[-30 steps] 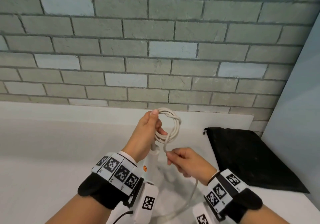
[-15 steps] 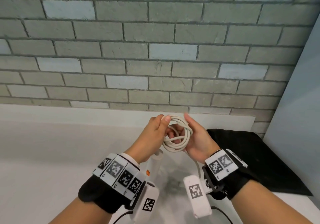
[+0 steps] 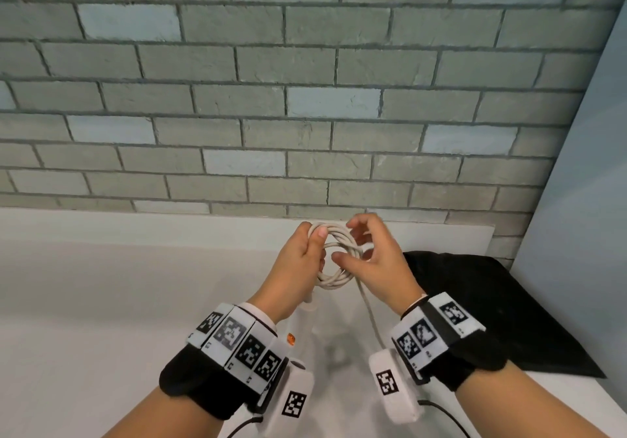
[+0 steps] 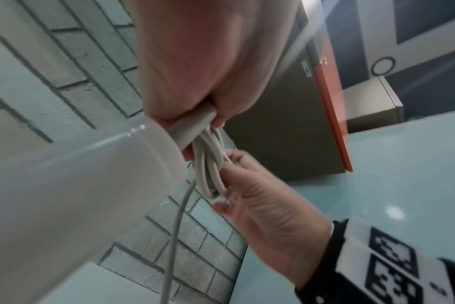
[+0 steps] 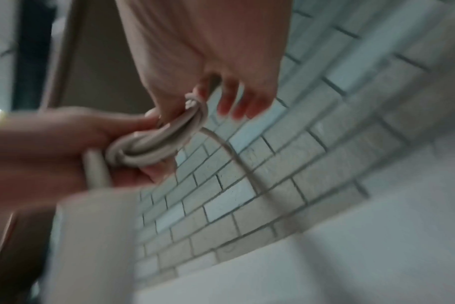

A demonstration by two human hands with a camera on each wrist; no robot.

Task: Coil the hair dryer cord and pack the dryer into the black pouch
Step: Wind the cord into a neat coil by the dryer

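Observation:
Several loops of the white cord are bunched in a coil held up over the white counter. My left hand grips the coil's upper left side, thumb on top. From that hand the white hair dryer hangs down; its body fills the left wrist view. My right hand curls thumb and fingers round the coil's right side, with the cord running between its fingers. A loose length of cord trails down toward my right wrist. The black pouch lies flat on the counter to the right.
A grey brick wall rises right behind the counter. A pale blue panel closes off the right side beyond the pouch. Wrist camera cables hang below both forearms.
My right hand rose from below the coil, carrying a length of cord up, and now holds the coil's right side. The coil has gained a loop. My left hand kept its grip.

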